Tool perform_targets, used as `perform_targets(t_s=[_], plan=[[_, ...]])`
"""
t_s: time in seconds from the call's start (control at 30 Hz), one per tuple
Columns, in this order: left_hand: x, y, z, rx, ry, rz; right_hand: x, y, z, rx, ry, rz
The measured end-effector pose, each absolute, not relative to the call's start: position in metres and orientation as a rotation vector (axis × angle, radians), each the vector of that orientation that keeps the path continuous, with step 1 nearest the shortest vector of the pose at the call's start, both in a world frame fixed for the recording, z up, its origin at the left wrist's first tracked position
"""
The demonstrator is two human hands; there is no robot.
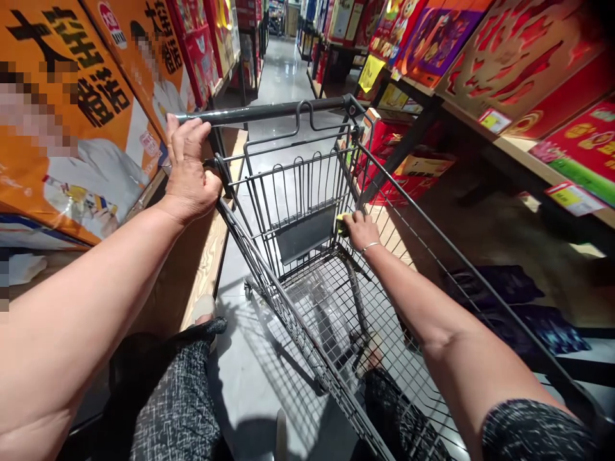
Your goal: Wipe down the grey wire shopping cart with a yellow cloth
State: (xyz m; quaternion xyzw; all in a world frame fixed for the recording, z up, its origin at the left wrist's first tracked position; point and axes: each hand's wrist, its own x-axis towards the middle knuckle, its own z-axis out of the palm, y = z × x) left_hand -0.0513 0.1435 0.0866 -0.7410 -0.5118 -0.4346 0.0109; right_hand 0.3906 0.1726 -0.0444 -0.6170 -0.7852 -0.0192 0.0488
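A dark grey wire shopping cart stands before me, its handle bar at the far end. My left hand is closed around the cart's frame at the left end of that bar, with the fingers reaching up to it. Inside the basket, my right hand grips a small yellow-green cloth. It is mostly covered by the fingers and sits against the wires near the back corner, beside a grey panel. A thin bracelet circles my right wrist.
Orange boxes with large black characters line the left, above a wooden shelf edge. Shelves of red and gold gift boxes rise close on the right. A shiny aisle floor runs away beyond the cart. My feet and legs are beside and beneath the basket.
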Motion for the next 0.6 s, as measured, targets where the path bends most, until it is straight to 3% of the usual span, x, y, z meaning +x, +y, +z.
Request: perform_targets(t_s=[0.1, 0.17, 0.27, 0.43, 0.6], plan=[[-0.032, 0.131, 0.091, -2.127, -1.722, -1.268, 0.390, 0.196, 0.020, -1.736, -2.271, -0.411], [-0.017, 0.121, 0.094, -2.232, -1.559, -1.162, 0.390, 0.212, 0.055, -1.684, -2.173, -0.562], [0.004, 0.109, 0.094, -2.615, -1.278, -0.916, 0.396, 0.228, 0.071, -1.691, -2.122, -0.665], [0.021, 0.091, 0.096, -2.828, -1.360, -0.310, 0.408, 0.226, 0.009, -1.698, -2.299, -0.671], [0.025, 0.087, 0.104, -2.769, -1.391, -0.228, 0.406, 0.181, -0.085, -1.956, -2.570, -0.465]])
